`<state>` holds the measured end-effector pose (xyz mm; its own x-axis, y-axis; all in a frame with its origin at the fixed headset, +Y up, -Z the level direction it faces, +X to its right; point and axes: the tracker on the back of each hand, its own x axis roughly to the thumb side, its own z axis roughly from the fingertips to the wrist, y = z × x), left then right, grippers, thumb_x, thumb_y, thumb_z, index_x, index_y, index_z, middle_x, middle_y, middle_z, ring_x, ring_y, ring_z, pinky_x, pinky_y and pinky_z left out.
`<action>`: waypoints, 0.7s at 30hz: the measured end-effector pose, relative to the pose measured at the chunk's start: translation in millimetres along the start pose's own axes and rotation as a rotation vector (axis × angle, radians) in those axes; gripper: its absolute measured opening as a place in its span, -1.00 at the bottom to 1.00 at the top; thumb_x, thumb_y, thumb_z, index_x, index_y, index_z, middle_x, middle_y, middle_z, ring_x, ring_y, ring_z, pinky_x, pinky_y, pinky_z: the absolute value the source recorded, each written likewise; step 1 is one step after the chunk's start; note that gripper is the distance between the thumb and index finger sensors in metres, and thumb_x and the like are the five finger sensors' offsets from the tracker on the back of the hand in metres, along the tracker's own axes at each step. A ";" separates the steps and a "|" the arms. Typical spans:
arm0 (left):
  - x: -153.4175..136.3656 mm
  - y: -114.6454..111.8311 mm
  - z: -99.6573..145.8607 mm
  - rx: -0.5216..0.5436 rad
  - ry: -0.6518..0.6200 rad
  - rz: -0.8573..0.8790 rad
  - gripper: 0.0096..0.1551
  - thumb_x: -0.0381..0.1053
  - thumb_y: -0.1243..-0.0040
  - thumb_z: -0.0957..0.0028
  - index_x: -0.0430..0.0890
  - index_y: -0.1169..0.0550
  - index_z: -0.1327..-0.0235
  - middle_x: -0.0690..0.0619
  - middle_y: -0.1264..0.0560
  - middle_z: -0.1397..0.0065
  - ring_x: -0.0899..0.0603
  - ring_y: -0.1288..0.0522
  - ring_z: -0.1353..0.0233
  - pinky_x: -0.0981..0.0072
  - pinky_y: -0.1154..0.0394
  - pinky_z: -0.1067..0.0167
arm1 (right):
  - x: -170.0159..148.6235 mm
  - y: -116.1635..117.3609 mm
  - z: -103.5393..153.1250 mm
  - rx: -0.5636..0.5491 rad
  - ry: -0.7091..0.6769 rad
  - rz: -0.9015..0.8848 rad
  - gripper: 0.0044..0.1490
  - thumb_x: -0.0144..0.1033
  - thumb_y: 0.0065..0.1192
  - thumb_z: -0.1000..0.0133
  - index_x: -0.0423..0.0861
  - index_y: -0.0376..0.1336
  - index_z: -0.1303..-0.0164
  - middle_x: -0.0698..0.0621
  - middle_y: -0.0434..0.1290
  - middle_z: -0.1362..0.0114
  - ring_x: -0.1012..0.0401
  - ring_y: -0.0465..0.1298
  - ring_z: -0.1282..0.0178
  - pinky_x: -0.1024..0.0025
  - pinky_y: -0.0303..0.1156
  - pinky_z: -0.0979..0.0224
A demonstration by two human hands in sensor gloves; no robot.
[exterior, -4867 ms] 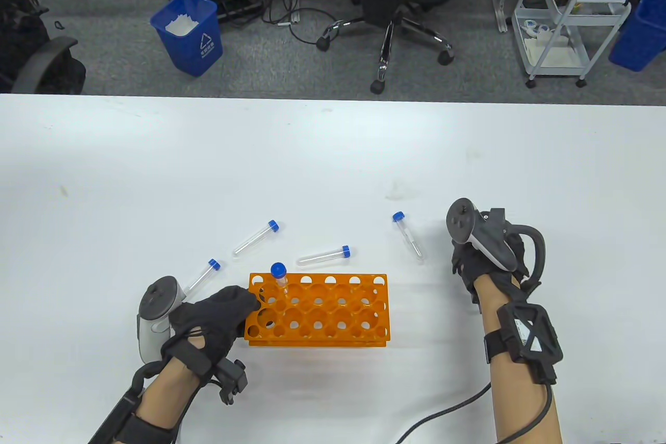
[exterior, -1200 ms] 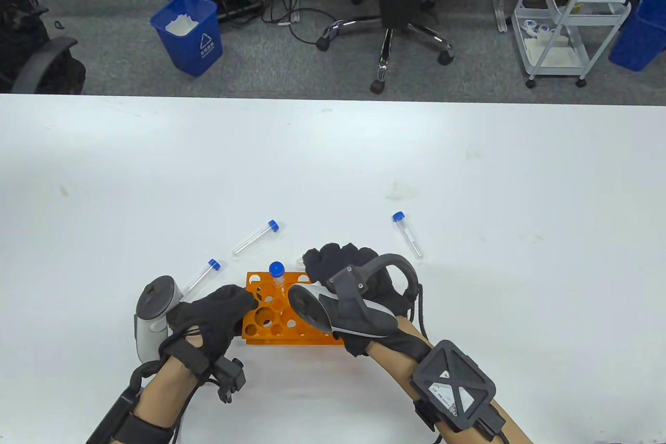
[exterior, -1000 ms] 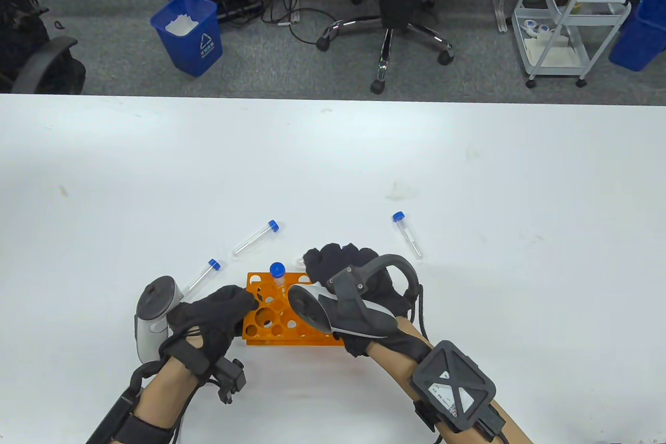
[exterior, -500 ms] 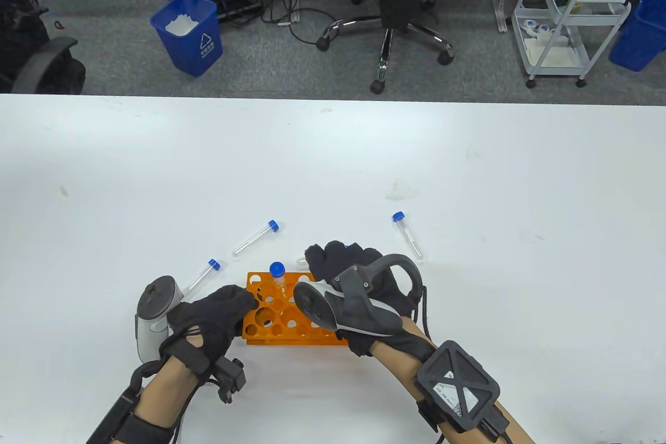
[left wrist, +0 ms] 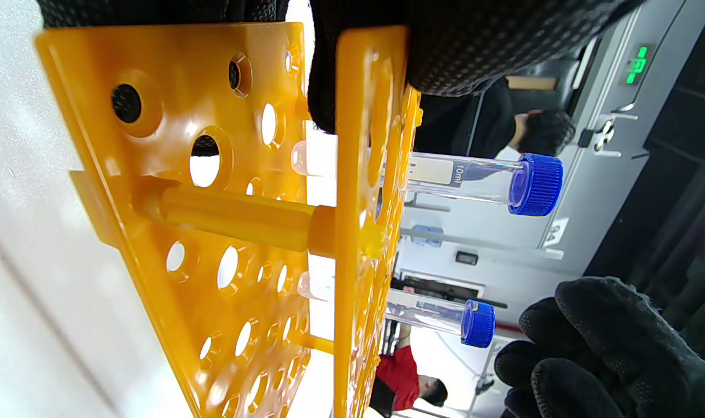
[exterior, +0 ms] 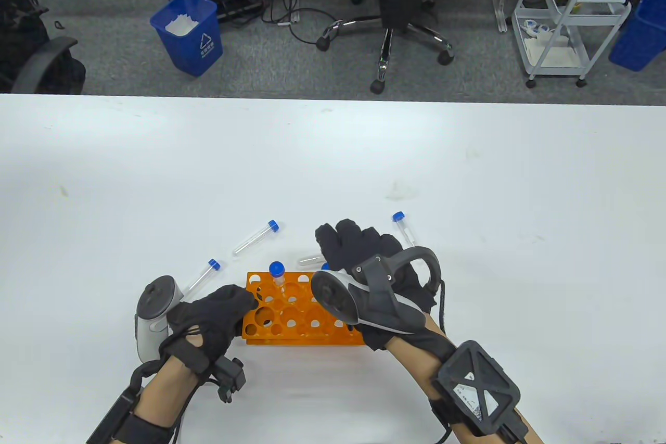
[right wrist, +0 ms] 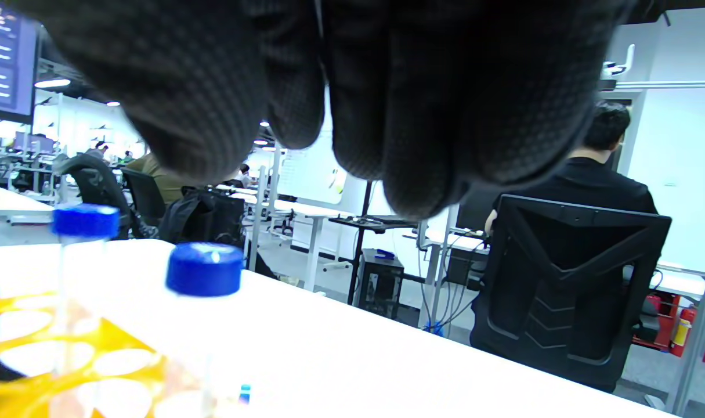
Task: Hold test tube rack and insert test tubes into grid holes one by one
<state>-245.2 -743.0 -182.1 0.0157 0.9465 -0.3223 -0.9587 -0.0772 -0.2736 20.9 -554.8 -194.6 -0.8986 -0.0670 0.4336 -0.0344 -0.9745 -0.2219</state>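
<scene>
The orange test tube rack (exterior: 291,316) lies on the white table. My left hand (exterior: 218,308) grips its left end; in the left wrist view its fingers (left wrist: 474,46) clamp the top plate of the rack (left wrist: 213,203). Two blue-capped tubes stand in the back row: the first tube (exterior: 277,272) (left wrist: 485,183) and the second tube (exterior: 324,267) (left wrist: 445,319). My right hand (exterior: 359,251) hovers over the rack's right part with fingers extended and nothing in them (right wrist: 358,87), just above the second tube's cap (right wrist: 204,270).
Loose tubes lie on the table behind the rack: one far left (exterior: 202,275), one behind it (exterior: 255,238), one partly under my right hand (exterior: 310,259), one to the right (exterior: 400,220). The table's far edge has chairs and bins beyond it.
My right hand has let go, lifted and moved right and away from the rack. The second tube's blue cap now shows, standing in the rack. The left hand has not moved.
</scene>
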 end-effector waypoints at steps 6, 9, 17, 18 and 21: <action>0.0 0.1 0.0 -0.001 0.004 0.001 -0.57 0.13 -0.19 0.07 -0.15 -0.62 0.17 -0.46 -0.24 -0.39 -0.44 -0.60 -0.21 -0.15 -0.60 -0.09 | -21.6 4.9 -11.5 -0.006 0.078 0.034 -0.22 -0.15 0.47 0.12 -0.08 0.35 -0.35 -0.25 0.51 -0.42 -0.17 0.66 -0.15 -0.13 0.62 -0.14; 0.2 0.4 -0.1 0.000 0.003 0.002 -0.58 0.13 -0.19 0.07 -0.15 -0.62 0.17 -0.46 -0.25 -0.39 -0.44 -0.60 -0.20 -0.15 -0.61 -0.09 | -35.1 14.4 -21.8 0.012 0.128 0.048 -0.22 -0.15 0.46 0.12 -0.08 0.35 -0.35 -0.26 0.50 -0.43 -0.17 0.65 -0.16 -0.13 0.62 -0.15; 0.3 0.9 -0.4 0.002 0.009 0.003 -0.57 0.13 -0.19 0.07 -0.15 -0.62 0.17 -0.46 -0.24 -0.39 -0.44 -0.60 -0.21 -0.15 -0.61 -0.08 | -79.5 67.0 -53.9 0.132 0.275 0.046 -0.26 -0.16 0.45 0.11 -0.09 0.37 -0.32 -0.26 0.50 -0.43 -0.18 0.64 -0.17 -0.14 0.61 -0.16; 0.4 1.0 -0.4 0.003 0.009 0.003 -0.57 0.13 -0.19 0.07 -0.15 -0.62 0.17 -0.46 -0.25 -0.39 -0.44 -0.60 -0.20 -0.16 -0.60 -0.08 | -85.1 77.3 -57.7 0.157 0.294 0.043 -0.27 -0.16 0.45 0.11 -0.08 0.38 -0.31 -0.26 0.50 -0.43 -0.18 0.64 -0.17 -0.15 0.61 -0.16; 0.3 1.2 -0.8 0.002 0.012 0.010 -0.58 0.13 -0.19 0.07 -0.15 -0.62 0.17 -0.46 -0.25 -0.39 -0.44 -0.60 -0.21 -0.15 -0.61 -0.08 | -100.2 109.8 -66.7 0.232 0.334 0.047 -0.29 -0.17 0.45 0.11 -0.07 0.39 -0.28 -0.26 0.50 -0.42 -0.18 0.64 -0.18 -0.15 0.60 -0.17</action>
<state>-246.1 -743.1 -183.2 0.0095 0.9418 -0.3359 -0.9595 -0.0860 -0.2682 78.1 -640.8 -320.7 -0.9908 -0.0769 0.1118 0.0756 -0.9970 -0.0156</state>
